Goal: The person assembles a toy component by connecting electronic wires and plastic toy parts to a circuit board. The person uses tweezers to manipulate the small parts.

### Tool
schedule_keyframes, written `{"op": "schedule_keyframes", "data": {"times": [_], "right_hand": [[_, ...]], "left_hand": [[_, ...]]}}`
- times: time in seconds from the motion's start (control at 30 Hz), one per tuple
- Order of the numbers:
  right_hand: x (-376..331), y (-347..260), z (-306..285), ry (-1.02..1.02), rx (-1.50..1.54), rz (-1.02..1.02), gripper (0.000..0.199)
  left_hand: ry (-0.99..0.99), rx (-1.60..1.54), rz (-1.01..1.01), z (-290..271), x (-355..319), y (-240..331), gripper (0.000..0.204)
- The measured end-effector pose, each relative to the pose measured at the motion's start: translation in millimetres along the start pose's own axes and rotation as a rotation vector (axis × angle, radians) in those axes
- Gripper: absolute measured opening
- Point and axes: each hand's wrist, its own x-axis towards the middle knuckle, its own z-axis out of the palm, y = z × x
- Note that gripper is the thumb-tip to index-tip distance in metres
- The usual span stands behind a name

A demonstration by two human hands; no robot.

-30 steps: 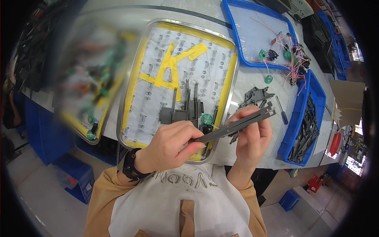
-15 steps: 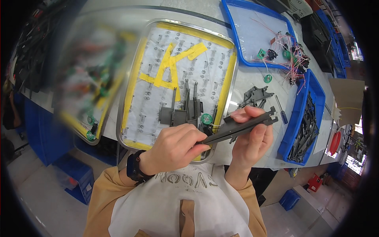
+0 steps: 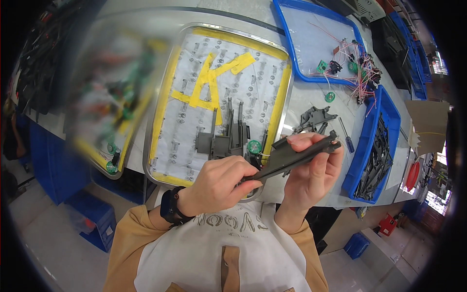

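Note:
A long dark grey plastic part is held slantwise between my two hands, over the near right corner of the lined metal tray. My left hand, with a dark watch on its wrist, pinches the part's lower left end. Around the upper right end close the thumb and fingers of my right hand. In the tray, just beyond my left hand, lie several similar grey parts. A small round green circuit board with a white wire lies beside them, partly hidden below by the held part.
To the right are a grey plastic frame, a screwdriver and a blue bin of dark parts. A blue tray with wired green boards stands behind. Another tray at left is blurred.
The held part has turned slightly, showing more of its broad face. My left hand has shifted a little rightward and my right hand slightly to the right.

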Motion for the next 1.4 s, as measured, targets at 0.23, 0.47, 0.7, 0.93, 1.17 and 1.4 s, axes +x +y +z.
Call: {"op": "schedule_keyframes", "data": {"times": [0.23,0.47,0.7,0.93,1.17,1.4], "right_hand": [[-8.1,-1.6,8.4,0.045,-0.039,-0.047,0.025],[-14.9,-4.1,8.6,-0.149,-0.346,-0.047,0.028],[-0.8,-30.8,-2.3,-0.252,-0.377,-0.035,0.023],[2.7,-28.0,1.8,-0.358,-0.227,-0.024,0.015],[2.6,-30.8,4.0,-0.298,-0.199,0.141,0.012],[12.1,-34.1,-6.4,-0.455,-0.166,0.190,0.012]], "left_hand": [[-0.008,-0.081,-0.086,0.7,7.2,8.1,0.033],[-0.015,-0.164,0.011,-5.9,21.6,16.7,0.048],[-0.233,-0.642,-0.223,-17.0,12.8,27.4,0.027],[-0.337,-0.924,-0.453,-25.2,18.5,30.6,0.023],[-0.319,-1.102,-0.577,-20.8,14.7,27.6,0.027],[-0.305,-1.030,-0.588,-19.4,15.5,28.3,0.027]]}}
